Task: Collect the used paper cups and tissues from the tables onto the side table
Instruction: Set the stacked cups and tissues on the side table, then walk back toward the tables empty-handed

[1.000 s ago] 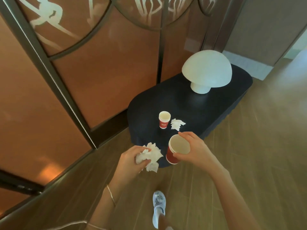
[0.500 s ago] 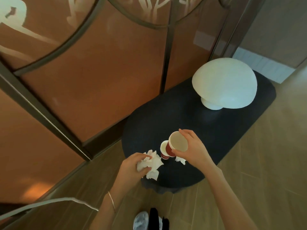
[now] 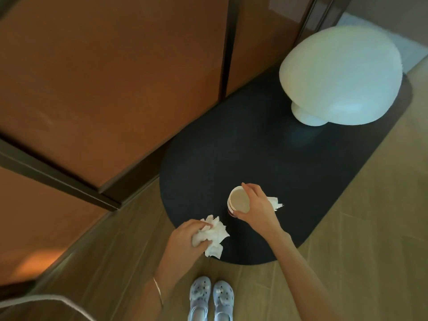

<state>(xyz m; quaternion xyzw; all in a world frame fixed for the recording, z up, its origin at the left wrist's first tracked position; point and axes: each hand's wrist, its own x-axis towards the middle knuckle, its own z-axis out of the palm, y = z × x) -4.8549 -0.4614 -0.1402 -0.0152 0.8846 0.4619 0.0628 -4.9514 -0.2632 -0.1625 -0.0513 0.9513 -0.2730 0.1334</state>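
My right hand (image 3: 256, 207) grips a red paper cup (image 3: 239, 200) by its rim, seen from above with its pale inside showing. It sits directly over the second cup on the black oval side table (image 3: 289, 163), so the two rims overlap and the lower cup is almost hidden. A crumpled tissue (image 3: 275, 203) lies on the table just right of my right hand, partly covered by it. My left hand (image 3: 187, 239) holds a wad of white tissues (image 3: 212, 236) over the table's near left edge.
A large white mushroom-shaped lamp (image 3: 340, 75) stands at the table's far end. Orange wall panels with dark frames (image 3: 115, 89) run along the left. Wooden floor surrounds the table, and my feet in pale clogs (image 3: 212, 297) stand at its near end.
I have stepped up to the table and now look straight down on it. My right hand has carried the cup forward and down onto the cup standing there.
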